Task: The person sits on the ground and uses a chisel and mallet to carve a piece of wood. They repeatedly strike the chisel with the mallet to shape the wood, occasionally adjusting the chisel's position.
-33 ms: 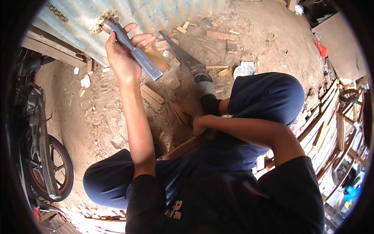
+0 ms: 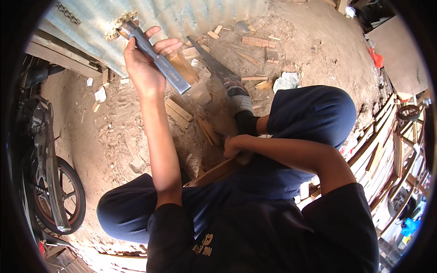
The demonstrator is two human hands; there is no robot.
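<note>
A chisel with a dark handle and a flat grey blade lies across the palm of my raised left hand. Frayed, straw-coloured fibres cover its handle end, and some of my fingers stretch out loosely beside it. Low between my legs, my right hand is closed; what it grips is hidden, though a dark edge shows beside it. Just below that hand a wooden board slants across my lap. Beyond the chisel tip lies a wooden block, and a hand saw runs from there to my foot.
Wood offcuts and scraps litter the dirt floor. Corrugated metal sheeting stands at the far side. A motorcycle wheel is at the left, stacked timber at the right. Crumpled paper lies near my right knee.
</note>
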